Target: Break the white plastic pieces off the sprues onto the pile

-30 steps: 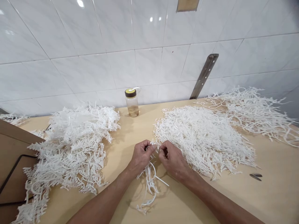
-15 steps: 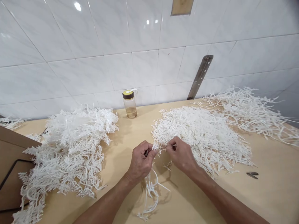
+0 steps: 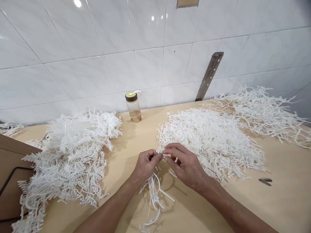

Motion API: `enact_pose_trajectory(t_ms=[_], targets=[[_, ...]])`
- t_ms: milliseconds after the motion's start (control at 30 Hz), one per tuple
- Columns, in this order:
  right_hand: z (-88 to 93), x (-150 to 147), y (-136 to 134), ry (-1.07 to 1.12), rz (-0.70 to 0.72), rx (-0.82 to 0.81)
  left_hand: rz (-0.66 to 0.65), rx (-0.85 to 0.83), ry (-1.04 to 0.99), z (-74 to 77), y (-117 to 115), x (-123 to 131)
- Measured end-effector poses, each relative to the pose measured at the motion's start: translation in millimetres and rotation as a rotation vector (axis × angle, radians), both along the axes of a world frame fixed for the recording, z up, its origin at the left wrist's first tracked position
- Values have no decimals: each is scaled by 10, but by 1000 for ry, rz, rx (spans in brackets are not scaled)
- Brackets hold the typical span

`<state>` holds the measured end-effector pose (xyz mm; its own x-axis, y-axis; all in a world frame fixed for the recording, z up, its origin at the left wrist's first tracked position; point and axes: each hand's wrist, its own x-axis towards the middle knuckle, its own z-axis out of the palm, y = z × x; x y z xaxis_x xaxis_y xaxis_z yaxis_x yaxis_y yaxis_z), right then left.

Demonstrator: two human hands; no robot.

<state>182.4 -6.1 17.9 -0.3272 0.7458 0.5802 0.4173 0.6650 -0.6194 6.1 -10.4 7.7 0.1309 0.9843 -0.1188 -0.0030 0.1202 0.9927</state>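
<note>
At nine o'clock from your hands lies a loose heap of white sprigs [image 3: 73,158], with a bottle [image 3: 134,111] near eleven. Your left hand [image 3: 145,164] has thumb and forefinger pressed together, apparently pinching a white strand bunch [image 3: 152,187] that hangs toward six o'clock. Your right hand [image 3: 188,166] meets those fingertips, its fingers partly spread; whether it grips anything, you can't tell. The step looks like fine fingertip work on the strands, calling for a steady left pinch and precise right fingertips. A denser white pile [image 3: 206,136] sits near three.
</note>
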Motion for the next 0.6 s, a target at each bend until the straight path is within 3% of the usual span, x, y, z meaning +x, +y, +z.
enact_pose_trajectory(t_ms=[367,600], targets=[[-20,6,-10,-18,-7,44,-1,10,48,4,-4,11],[4,16,-4,-62,29,-64,-6,3,50,-16,-4,6]])
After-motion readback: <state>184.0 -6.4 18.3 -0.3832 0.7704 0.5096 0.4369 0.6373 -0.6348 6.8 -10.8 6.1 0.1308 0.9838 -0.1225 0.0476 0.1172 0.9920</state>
